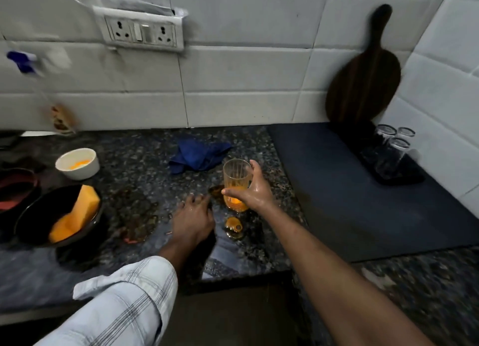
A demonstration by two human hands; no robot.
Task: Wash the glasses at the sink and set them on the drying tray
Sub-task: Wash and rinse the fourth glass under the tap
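Glass [236, 179] with orange dregs is gripped by right hand [257, 191]; left hand [193, 220] rests slack on counter [145, 169].

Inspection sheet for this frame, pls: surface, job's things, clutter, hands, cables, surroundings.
Surface: speckled stone counter, wet, orange puddles near the hands.
Job's things: glass with orange residue, in right hand; three clear glasses on dark tray, on dark mat at right.
Clutter: white bowl, dark bowl holding orange sponge, blue cloth, wooden board leaning at the back.
Grippers: right hand grips the glass; left hand fingertips on counter, holds nothing.
Cables: nothing seen.
Surroundings: white tiled wall, socket panel.
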